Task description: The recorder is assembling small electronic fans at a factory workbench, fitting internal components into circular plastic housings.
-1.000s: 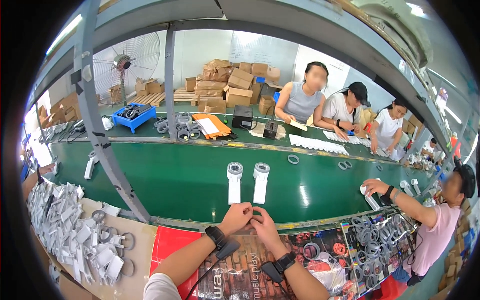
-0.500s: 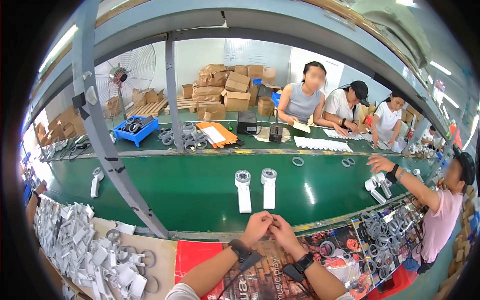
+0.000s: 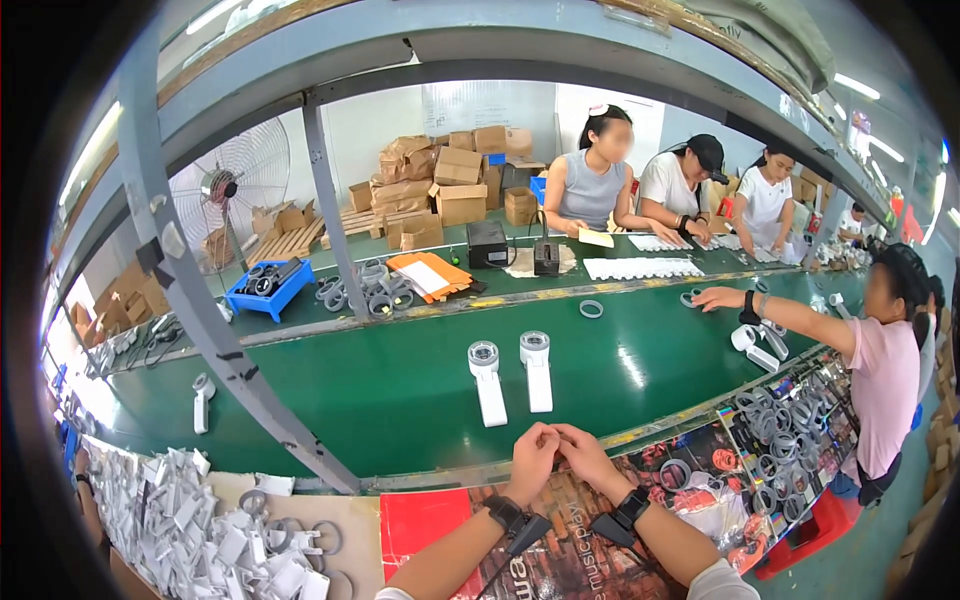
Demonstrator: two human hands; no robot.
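Observation:
My left hand (image 3: 533,462) and my right hand (image 3: 592,462) meet at the near edge of the green conveyor belt (image 3: 420,420). The fingers of both are curled and pressed together at the tips; anything between them is too small or hidden to make out. Just beyond lie two white handheld units with round ring-shaped heads, the left one (image 3: 488,390) and the right one (image 3: 537,375), handles toward me. Neither is touched by my hands. Beneath my wrists, each with a black band, spreads a printed poster sheet (image 3: 570,540) with a brick pattern.
White plastic parts (image 3: 190,520) are heaped at the left, with grey rings beside them. More grey rings (image 3: 775,440) lie at the right, near a co-worker in pink (image 3: 885,400) whose arm reaches over the belt. A slanted metal post (image 3: 215,330) stands left; several people sit across.
My view has shifted slightly, while my hands stay joined. The co-worker at the right has stretched an arm farther across, the hand now at the grey rings on the belt.

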